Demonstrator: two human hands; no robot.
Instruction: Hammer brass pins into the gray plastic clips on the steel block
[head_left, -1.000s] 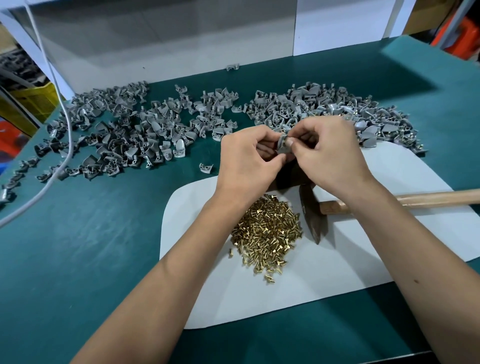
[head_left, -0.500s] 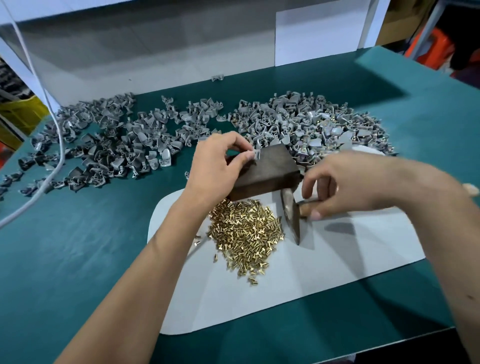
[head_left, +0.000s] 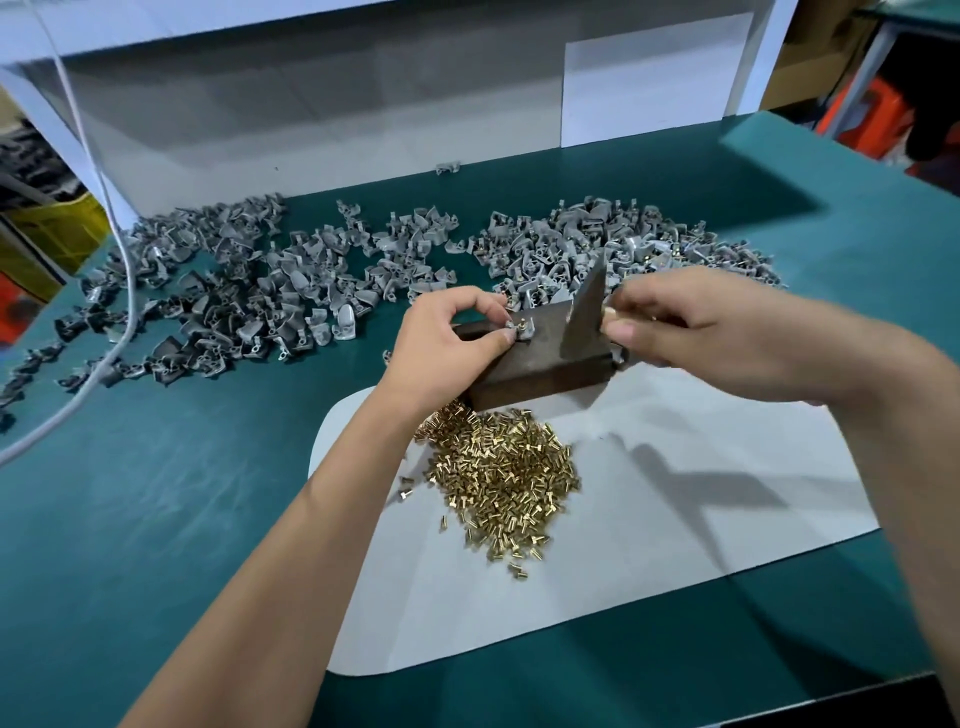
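I am pinching a gray clip (head_left: 519, 328) with a brass pin in it between my left hand's (head_left: 451, 343) thumb and curled fingers, holding it down on top of the steel block (head_left: 524, 364), which is sitting near the table's (head_left: 156, 499) middle at the far edge of the white mat (head_left: 675, 530). My right hand (head_left: 691, 327) is gripping the hammer (head_left: 586, 312), fingers wrapped around its handle, head raised above the block's right end. Loose brass pins (head_left: 498, 473) are lying heaped on the mat; more gray clips (head_left: 291, 291) are spreading toward the table's far edge. No writing is showing anywhere.

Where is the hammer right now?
The hammer is in the right hand, raised just above the steel block, right of the clip.
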